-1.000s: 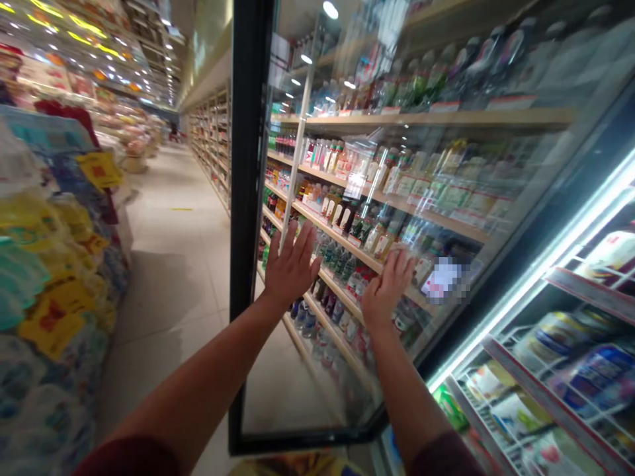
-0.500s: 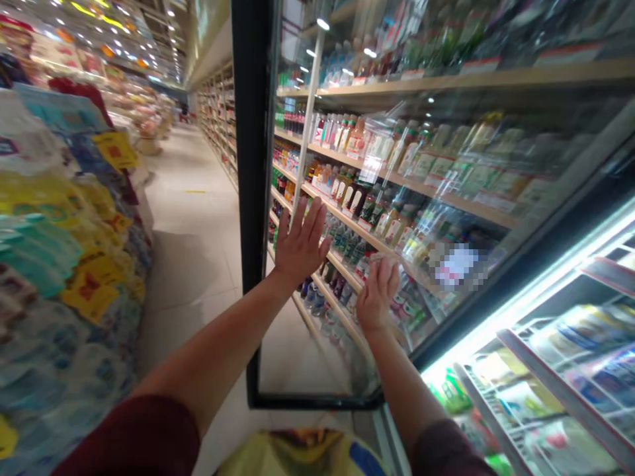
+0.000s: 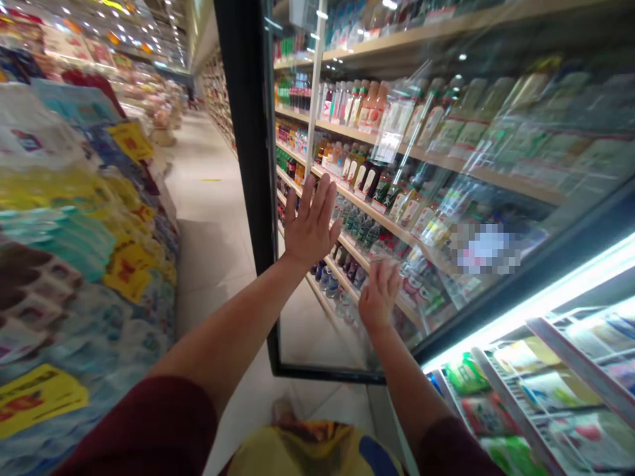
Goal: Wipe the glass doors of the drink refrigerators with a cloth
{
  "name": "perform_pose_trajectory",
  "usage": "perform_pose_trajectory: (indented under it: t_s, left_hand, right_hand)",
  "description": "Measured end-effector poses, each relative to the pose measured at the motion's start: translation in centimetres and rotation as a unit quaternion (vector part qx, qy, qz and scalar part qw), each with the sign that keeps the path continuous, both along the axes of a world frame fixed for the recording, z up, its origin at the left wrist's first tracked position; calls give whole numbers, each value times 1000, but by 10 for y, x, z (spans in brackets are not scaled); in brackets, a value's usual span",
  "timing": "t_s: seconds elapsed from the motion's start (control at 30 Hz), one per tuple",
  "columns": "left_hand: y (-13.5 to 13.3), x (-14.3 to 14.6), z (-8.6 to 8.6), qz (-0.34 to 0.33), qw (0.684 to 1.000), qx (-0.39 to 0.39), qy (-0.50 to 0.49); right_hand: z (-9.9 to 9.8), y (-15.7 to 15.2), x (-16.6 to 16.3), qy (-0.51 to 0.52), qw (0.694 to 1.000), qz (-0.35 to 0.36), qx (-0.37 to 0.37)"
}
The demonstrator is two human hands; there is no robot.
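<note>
My left hand (image 3: 310,225) lies flat with its fingers spread on the glass door (image 3: 446,165) of a lit cooler, near the door's black frame (image 3: 245,132). My right hand (image 3: 378,294) also presses open against the glass, lower and to the right. The door stands swung out into the aisle. Through the glass I see wooden shelves (image 3: 387,225) full of drink bottles. Neither hand holds anything.
The open cooler's wire racks (image 3: 546,383) with packaged goods are at the lower right. A stack of colourful wrapped packs (image 3: 74,251) with yellow tags lines the left side. The tiled aisle floor (image 3: 213,218) runs ahead between them. A yellow item (image 3: 307,453) shows at the bottom edge.
The door has swung further from me and my view has shifted with it. My left hand has risen on the glass; my right hand has dropped a little lower.
</note>
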State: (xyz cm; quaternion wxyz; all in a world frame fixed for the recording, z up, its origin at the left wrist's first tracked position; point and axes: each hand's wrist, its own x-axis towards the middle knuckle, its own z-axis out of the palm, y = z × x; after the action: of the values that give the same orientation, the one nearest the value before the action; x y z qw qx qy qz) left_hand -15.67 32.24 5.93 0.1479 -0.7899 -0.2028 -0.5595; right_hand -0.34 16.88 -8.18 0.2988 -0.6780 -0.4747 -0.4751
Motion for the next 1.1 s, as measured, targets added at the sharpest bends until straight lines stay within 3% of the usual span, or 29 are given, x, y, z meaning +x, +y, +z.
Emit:
perform_pose_trajectory:
  t_s: [0.07,0.13,0.27,0.37,0.5,0.6,0.7,0.8,0.9,1.0,1.1]
  left_hand:
    - [-1,-1,2,-5,1000,-18,9]
    - [-4,-2,4,-5,999,-46,24]
    - [-7,-4,8,5,994,-96,47]
    - [-4,-3,7,6,994,-95,49]
    - [5,0,5,20,998,-48,40]
    - [9,1,4,17,998,-49,28]
    - [12,2,5,28,998,-46,32]
    - [18,6,5,27,998,-43,20]
    - [27,9,3,15,998,-62,-6]
    - [37,12,0,16,998,-59,-13]
    - [43,12,-2,10,999,-51,-14]
  right_hand:
    - [-7,4,-14,-52,996,42,-67]
    - [-4,-2,-7,-68,993,51,-86]
    - [20,-23,33,54,998,-39,22]
    - [24,-18,29,125,987,-74,74]
    - [9,1,-9,29,997,28,-60]
    - [17,-5,6,-19,992,63,-111]
    - [45,-28,62,45,999,-10,21]
    - [60,-41,98,110,978,-67,162]
    - [39,-31,78,71,989,-38,123]
    - [4,-15,40,-51,997,50,-16]
    - [-5,-22,47,-76,995,51,-47]
